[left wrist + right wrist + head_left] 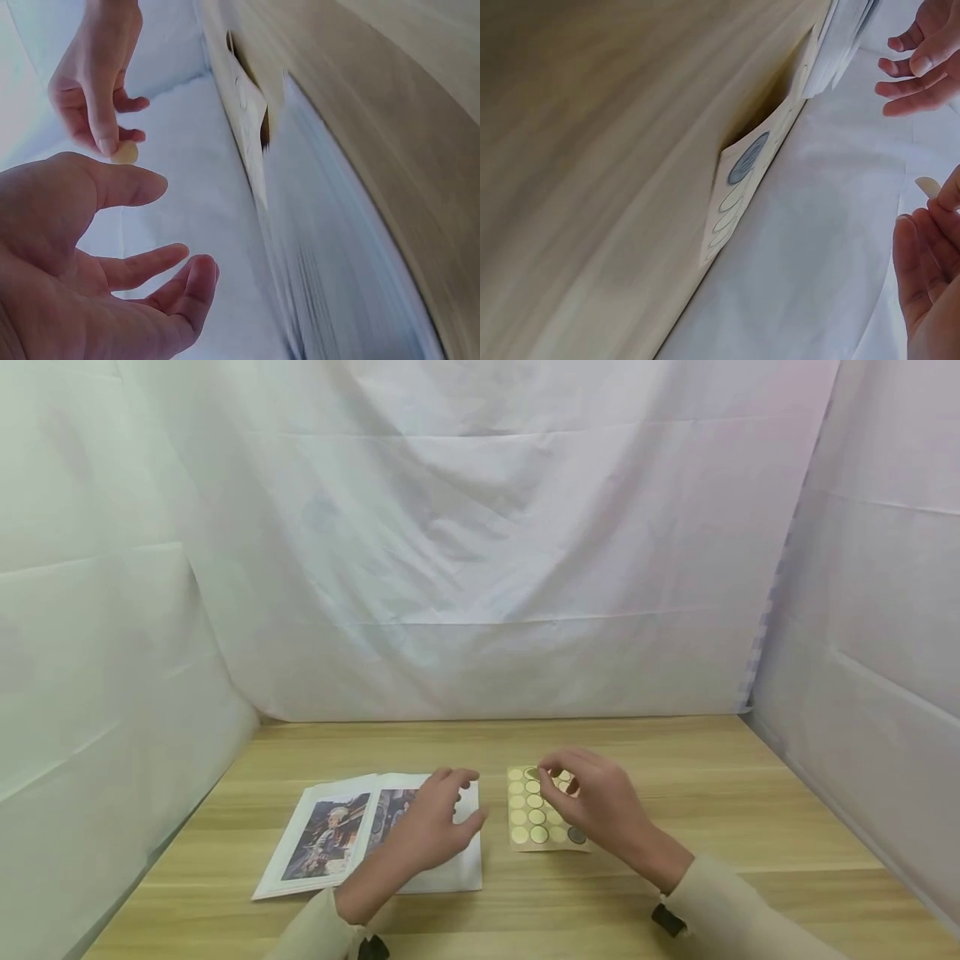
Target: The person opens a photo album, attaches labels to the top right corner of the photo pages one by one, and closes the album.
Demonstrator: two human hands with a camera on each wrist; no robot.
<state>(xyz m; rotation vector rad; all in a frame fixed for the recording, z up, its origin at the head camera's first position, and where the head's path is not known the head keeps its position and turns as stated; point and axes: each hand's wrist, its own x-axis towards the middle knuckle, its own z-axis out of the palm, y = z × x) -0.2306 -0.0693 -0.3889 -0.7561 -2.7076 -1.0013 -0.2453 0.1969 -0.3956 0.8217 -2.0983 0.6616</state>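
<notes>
The right hand [606, 799] pinches a small round sticker [125, 154] between thumb and fingertips — raised above the sticker sheet [536, 817] on the desk [540, 914]. The left hand [433, 828], fingers loosely bent and holding nothing, hovers over the open photo album [459, 874], which lies left of the sheet — the sticker well apart from it.
</notes>
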